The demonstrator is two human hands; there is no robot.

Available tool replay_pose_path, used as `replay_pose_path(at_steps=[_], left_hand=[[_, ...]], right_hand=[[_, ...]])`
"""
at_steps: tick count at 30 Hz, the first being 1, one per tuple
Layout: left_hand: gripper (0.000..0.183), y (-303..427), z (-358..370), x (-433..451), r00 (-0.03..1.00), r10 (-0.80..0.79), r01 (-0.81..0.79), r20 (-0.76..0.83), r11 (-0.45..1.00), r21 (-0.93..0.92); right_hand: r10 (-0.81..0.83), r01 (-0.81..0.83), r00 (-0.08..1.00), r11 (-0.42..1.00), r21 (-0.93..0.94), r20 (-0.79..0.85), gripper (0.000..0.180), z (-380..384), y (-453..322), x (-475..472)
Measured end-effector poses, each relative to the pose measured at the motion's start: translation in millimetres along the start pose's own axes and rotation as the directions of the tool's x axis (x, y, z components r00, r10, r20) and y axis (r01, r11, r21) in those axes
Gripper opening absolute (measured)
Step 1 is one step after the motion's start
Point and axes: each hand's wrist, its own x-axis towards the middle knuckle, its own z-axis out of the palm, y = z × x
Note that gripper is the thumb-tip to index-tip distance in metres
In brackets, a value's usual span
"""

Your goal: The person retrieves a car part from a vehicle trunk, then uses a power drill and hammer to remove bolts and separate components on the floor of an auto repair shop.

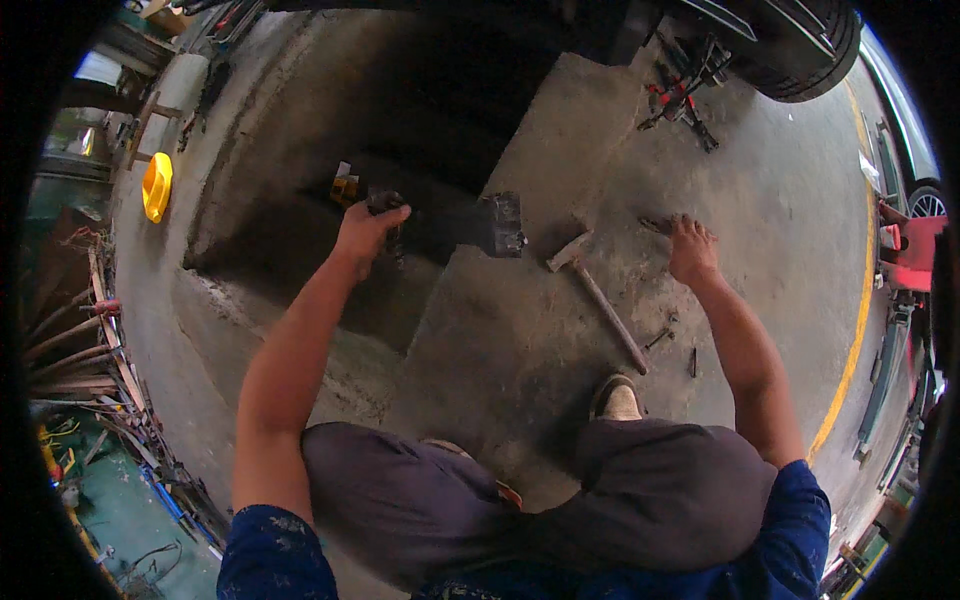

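My left hand (360, 238) is raised over the shaded floor, its thumb and fingers gripping a small dark part (385, 201) whose exact kind I cannot make out. Low at the right, my right hand (691, 251) has its fingers bent over the end of a dark metal tool (655, 224); the fingers partly hide it. Between the hands lies a hammer (609, 313) with a wooden handle, its head pointing away from me. Left of the hammer head is a dark rectangular block (506, 224). Just beyond my left hand is a yellow-and-black item (345, 186).
A bolt-like piece (660, 339) and a short dark rod (694, 362) lie near my right shoe (621, 399). Overhead at the far side is a vehicle with a tyre (799, 52), near a red-and-black jack-like device (679, 101). A yellow container (157, 187) stands left, above piled scrap (112, 352).
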Motion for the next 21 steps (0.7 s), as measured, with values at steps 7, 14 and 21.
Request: replay_pose_path(at_steps=[7,14,21], left_hand=[[0.046,12.4,-4.6,-35.4,0.936,-0.063,0.143,0.346,0.967,-0.211],[0.066,40.9,0.6,-67.5,0.832,0.084,0.143,0.548,0.923,-0.358],[0.067,78.6,-18.1,-148.3,0.868,0.375,-0.247,0.325,0.895,-0.372]], right_hand=[[0.032,-0.049,0.986,0.994,0.097,0.164,0.042,25.8,29.5,27.9],[0.154,-0.33,0.941,0.622,0.71,0.303,0.031,-15.6,-18.0,-23.2],[-0.166,-0.162,0.97,0.088,0.983,0.175,0.023,-215.8,-81.6,-108.4]])
